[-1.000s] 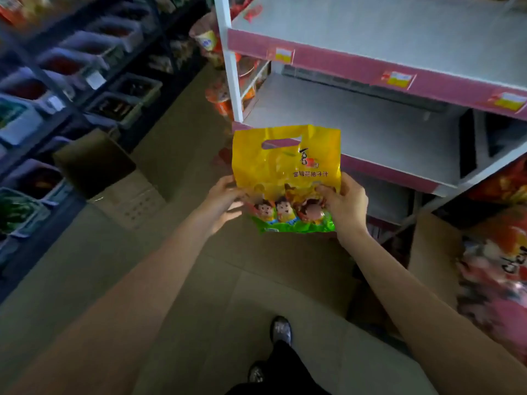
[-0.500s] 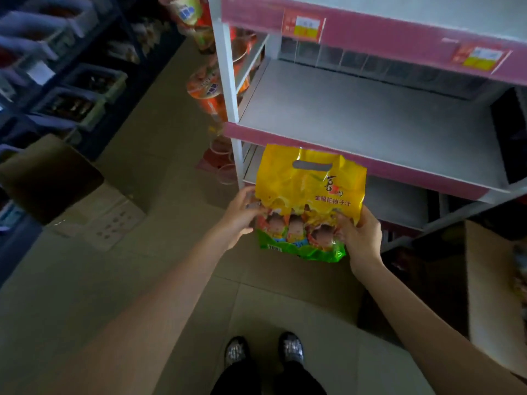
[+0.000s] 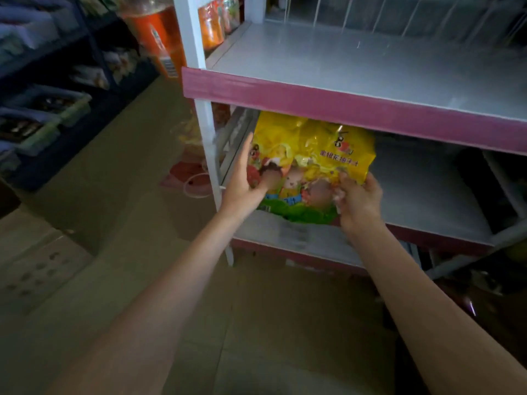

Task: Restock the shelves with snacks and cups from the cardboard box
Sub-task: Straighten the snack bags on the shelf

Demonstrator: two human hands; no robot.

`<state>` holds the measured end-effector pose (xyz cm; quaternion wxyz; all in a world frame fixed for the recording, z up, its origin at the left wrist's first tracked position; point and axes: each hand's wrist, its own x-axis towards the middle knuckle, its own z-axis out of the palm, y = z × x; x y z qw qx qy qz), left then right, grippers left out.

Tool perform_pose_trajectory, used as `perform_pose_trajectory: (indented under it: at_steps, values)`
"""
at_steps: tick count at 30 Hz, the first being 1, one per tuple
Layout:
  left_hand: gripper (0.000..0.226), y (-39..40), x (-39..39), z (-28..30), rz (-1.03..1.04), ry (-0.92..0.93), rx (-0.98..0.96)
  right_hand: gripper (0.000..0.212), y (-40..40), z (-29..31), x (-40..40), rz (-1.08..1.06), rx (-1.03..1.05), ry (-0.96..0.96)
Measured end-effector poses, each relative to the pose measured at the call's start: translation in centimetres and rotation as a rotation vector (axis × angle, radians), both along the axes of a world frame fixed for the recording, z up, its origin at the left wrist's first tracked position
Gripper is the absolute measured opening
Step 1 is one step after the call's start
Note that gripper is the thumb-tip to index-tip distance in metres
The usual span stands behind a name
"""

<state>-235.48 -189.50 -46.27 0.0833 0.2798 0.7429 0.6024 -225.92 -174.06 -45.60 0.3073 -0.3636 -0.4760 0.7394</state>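
A yellow snack bag (image 3: 310, 155) with cartoon figures and a green bottom edge stands on the lower shelf (image 3: 427, 201) of a white rack, its top tucked under the pink front strip (image 3: 342, 109) of the shelf above. My left hand (image 3: 245, 181) holds the bag's left side, thumb across its front. My right hand (image 3: 356, 198) pinches the bag's lower right part. The bag leans back a little into the shelf.
The upper shelf (image 3: 370, 61) is bare grey board. Orange cups (image 3: 156, 32) and packets stand to the rack's left. Dark shelving with bins (image 3: 42, 115) lines the left aisle. A flattened cardboard piece (image 3: 37, 266) lies on the floor at the left.
Both hands moved the yellow bag forward and down, from in front of the rack onto the lower shelf under the pink strip. The view has come closer to the rack.
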Motion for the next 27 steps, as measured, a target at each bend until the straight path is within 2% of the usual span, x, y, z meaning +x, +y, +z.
perform_pose_trajectory:
  at_steps: [3, 7, 10, 12, 15, 16, 18, 19, 21, 24, 27]
  values:
    - [0.071, 1.5, -2.3, -2.8, -0.046, 0.221, -0.052, 0.021, 1.4, -1.7, -3.9, -0.025, 0.010, 0.141]
    - [0.061, 3.5, -4.8, -7.9, -0.088, 0.381, -0.511, 0.013, 3.1, -4.5, -8.3, 0.000, 0.095, 0.166]
    - [0.055, 4.6, -6.6, -8.6, -0.050, 0.421, -0.640, 0.014, 4.8, -4.5, -9.9, 0.105, 0.256, 0.213]
    - [0.054, 4.9, -6.8, -8.6, -0.047, 0.440, -0.707, 0.029, 5.1, -4.4, -9.3, 0.197, 0.388, 0.207]
    - [0.054, 4.7, -6.1, -9.0, -0.025, 0.504, -0.833, 0.083, 4.3, -6.6, -6.9, 0.241, 0.850, 0.018]
    - [0.054, 4.4, -6.0, -8.9, -0.027, 0.503, -0.849, 0.094, 3.8, -7.3, -6.6, 0.285, 0.996, -0.084]
    - [0.052, 3.7, -6.0, -8.6, -0.048, 0.489, -0.863, 0.091, 3.6, -8.3, -7.1, 0.344, 1.192, -0.302]
    - [0.051, 3.3, -6.1, -8.4, -0.059, 0.475, -0.869, 0.085, 3.7, -8.4, -7.6, 0.360, 1.255, -0.338]
    - [0.052, 2.9, -6.4, -7.8, -0.075, 0.459, -0.850, 0.078, 4.2, -7.9, -8.8, 0.379, 1.338, -0.249]
    - [0.055, 4.5, -8.4, -6.8, -0.094, 0.398, -0.789, 0.073, 5.6, -6.9, -11.9, 0.273, 1.470, -0.140]
    - [0.054, 7.3, -12.2, -6.2, -0.078, 0.342, -0.889, 0.069, 7.1, -7.2, -15.1, 0.289, 1.474, -0.274]
